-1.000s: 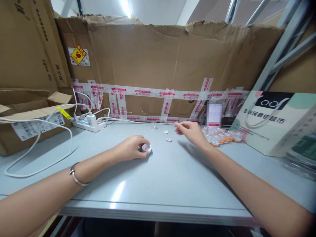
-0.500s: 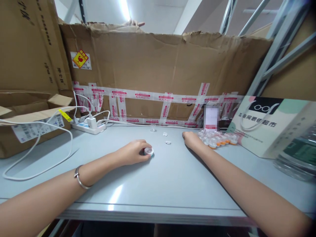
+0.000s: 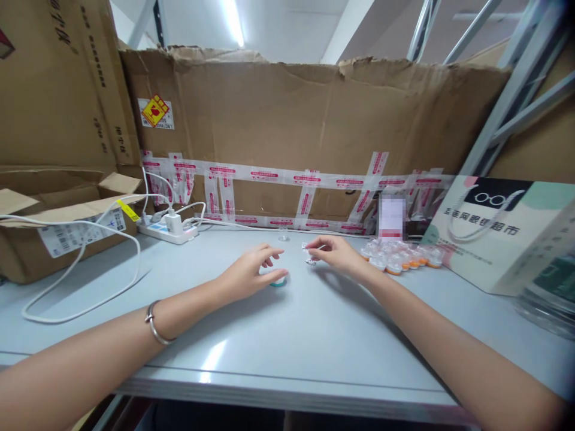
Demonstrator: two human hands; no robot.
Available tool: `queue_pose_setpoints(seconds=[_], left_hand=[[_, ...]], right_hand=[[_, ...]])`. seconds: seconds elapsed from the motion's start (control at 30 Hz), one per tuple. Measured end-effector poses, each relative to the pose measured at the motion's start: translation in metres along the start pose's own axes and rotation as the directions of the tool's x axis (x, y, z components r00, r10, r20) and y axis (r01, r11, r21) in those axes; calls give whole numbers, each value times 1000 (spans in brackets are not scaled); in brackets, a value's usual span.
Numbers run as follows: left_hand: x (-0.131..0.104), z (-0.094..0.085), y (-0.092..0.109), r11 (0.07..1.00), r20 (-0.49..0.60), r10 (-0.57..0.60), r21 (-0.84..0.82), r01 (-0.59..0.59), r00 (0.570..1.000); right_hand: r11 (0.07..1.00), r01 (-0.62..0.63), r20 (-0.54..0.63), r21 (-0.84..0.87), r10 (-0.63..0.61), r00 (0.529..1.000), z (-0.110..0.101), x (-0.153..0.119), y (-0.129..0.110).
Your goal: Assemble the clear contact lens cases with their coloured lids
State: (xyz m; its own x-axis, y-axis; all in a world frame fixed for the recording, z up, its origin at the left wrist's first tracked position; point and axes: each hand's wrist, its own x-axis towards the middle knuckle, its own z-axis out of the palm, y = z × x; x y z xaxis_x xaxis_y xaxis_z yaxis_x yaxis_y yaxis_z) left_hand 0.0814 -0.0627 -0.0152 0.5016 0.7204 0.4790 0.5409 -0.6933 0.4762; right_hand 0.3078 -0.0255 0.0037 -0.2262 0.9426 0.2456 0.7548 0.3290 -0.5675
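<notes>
My left hand (image 3: 249,270) has its fingers spread over a small round container (image 3: 278,282) with a teal rim. Its thumb partly covers the container, and nothing is seen in its grip. Over the middle of the table, my right hand (image 3: 335,254) has thumb and fingers drawn together in a pinch. Its fingertips are at a small white piece (image 3: 304,245) with dark marks; whether they grip it or anything else is too small to tell. A second small white piece (image 3: 309,261) lies just below the fingertips. Farther back stands a small clear round cup (image 3: 283,234).
Beyond my right hand lies a cluster of clear cups with orange bases (image 3: 398,262). A paper bag (image 3: 480,239) and a large clear bottle (image 3: 550,299) stand to the right. On the left are a power strip (image 3: 173,234), a white cable (image 3: 85,318) and an open carton (image 3: 27,257).
My left hand has let go of the small round container and opened. My right hand has come leftward from beside the cluster of cups to the small white pieces.
</notes>
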Motion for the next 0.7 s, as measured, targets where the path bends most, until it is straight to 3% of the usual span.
queue_pose_setpoints(seconds=[0.1, 0.2, 0.3, 0.47, 0.6, 0.7], left_hand=[[0, -3, 12, 998, -110, 40, -51, -46, 993], [-2, -4, 20, 991, -242, 85, -84, -108, 967], [-2, -5, 23, 987, -327, 99, -87, -134, 940], [0, -5, 21, 985, -333, 74, -123, -121, 940], [2, -4, 17, 966, -361, -15, -247, -80, 933], [4, -4, 14, 920, -360, -117, -390, -36, 926]], right_hand=[[882, 90, -9, 463, -97, 995, 5, -15, -33], [759, 127, -76, 639, -102, 992, 6, -27, -55], [668, 127, -98, 733, -81, 992, 8, -32, -63], [567, 106, -80, 817, -72, 994, 13, -31, -59], [468, 47, 26, 882, -148, 989, 13, -30, -58], [481, 59, 2, 875, -127, 992, 9, -22, -49]])
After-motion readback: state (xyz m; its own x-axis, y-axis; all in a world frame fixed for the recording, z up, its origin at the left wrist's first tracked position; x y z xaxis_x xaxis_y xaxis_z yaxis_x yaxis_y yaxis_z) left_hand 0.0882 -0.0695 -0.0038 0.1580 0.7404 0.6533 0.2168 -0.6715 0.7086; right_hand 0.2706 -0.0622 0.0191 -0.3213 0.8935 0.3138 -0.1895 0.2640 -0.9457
